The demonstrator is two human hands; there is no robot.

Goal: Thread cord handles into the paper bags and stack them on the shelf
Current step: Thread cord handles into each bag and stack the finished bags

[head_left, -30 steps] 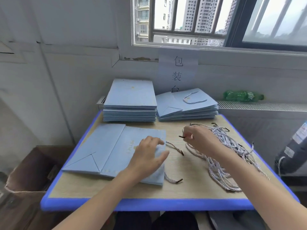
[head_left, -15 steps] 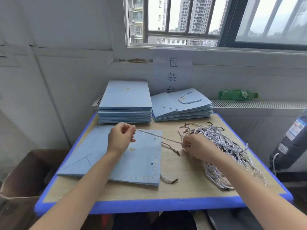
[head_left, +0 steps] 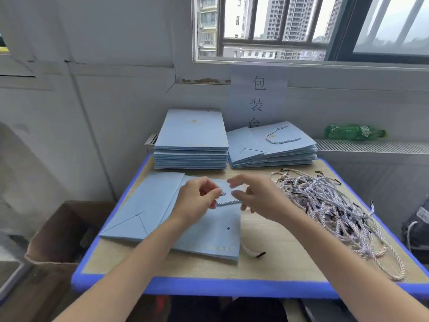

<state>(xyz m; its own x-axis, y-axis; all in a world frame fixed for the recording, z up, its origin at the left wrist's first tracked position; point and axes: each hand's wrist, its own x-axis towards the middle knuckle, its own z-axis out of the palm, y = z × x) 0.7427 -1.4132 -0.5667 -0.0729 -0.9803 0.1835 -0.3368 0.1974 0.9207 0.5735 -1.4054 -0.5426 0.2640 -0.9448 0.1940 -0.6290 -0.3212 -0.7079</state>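
Left hand pulled cord closer to right hand.

The flat pale-blue paper bag near the left looks matt and smooth. The twisted white-and-lilac cloth cords piled at right look rough. The light wood-grain tabletop has a blue rim, possibly foam. The far-right green plastic bottle is glossy.

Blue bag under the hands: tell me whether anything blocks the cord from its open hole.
Nothing visible does. The hole lies bare on the bag; the left hand pinches the cord just above it.
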